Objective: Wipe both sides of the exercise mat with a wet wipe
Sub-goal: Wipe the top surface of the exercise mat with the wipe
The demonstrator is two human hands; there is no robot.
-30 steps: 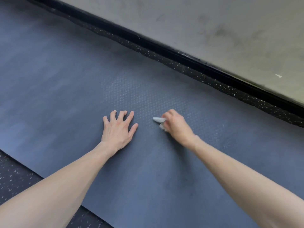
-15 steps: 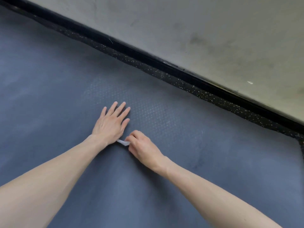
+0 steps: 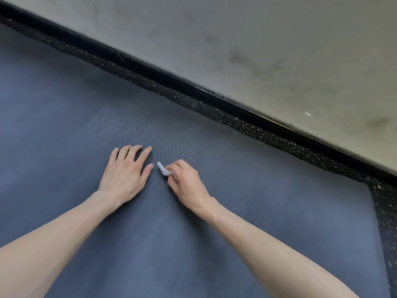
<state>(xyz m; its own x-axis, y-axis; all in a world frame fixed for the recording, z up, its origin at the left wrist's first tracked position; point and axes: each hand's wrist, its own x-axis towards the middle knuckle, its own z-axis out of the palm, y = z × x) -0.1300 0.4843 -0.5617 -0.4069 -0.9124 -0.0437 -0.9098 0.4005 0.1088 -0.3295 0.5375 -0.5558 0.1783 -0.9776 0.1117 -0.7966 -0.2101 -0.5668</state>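
The blue-grey exercise mat point(image 3: 268, 211) lies flat on the floor and fills most of the view; its surface has a fine dotted texture. My left hand point(image 3: 125, 174) rests palm down on the mat with fingers spread. Just right of it, my right hand point(image 3: 185, 182) grips a small folded white wet wipe point(image 3: 162, 168) and presses it against the mat. Only a short end of the wipe sticks out past the fingers; the remainder is hidden in the hand.
Black speckled rubber flooring point(image 3: 257, 130) borders the mat's far edge and its right end point(image 3: 384, 211). A black baseboard point(image 3: 214, 93) runs diagonally behind it below a scuffed grey wall point(image 3: 279, 50). The mat's right corner lies near the wall.
My right hand with the wipe swept left to my left hand's thumb, then moved back up and right a little. My left hand stayed pressed on the mat. The view shifted.
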